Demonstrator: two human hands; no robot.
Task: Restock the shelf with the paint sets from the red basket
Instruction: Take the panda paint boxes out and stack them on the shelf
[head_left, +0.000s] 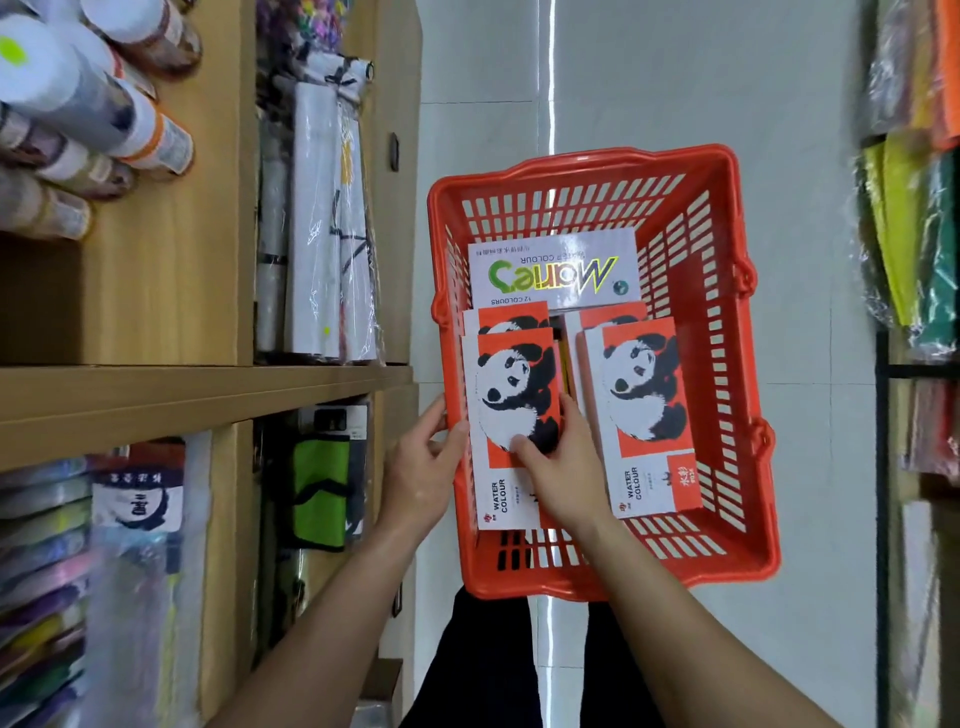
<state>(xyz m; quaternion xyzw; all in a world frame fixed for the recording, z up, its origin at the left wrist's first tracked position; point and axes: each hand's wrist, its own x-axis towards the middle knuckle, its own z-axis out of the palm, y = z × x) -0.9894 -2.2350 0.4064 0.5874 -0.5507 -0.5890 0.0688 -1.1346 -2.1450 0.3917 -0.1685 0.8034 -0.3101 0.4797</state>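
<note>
On the near-left side of the red basket (748, 395), both hands are gripping one panda paint set (511, 395). It is a flat white and orange-red box showing a black-and-white panda, with "WATER COLOUR" printed at its near end. The left hand (423, 467) is curling its fingers around the box's left edge, against the basket wall, while the right hand (563, 467) is pressing its fingers on the top face and right edge. Beneath and just beyond this box, another panda set (511, 317) is peeking out. To the right, a second stack of panda sets (641, 405) is lying flat, its top box tilted slightly. At the far end of the basket, a white Marie's box (553, 270) marked "12 COLOURS" is lying across. The basket is sitting on the pale floor (810, 93). Left of it, a wooden shelf (171, 384) is holding wrapped rolls, packets and stationery.
</note>
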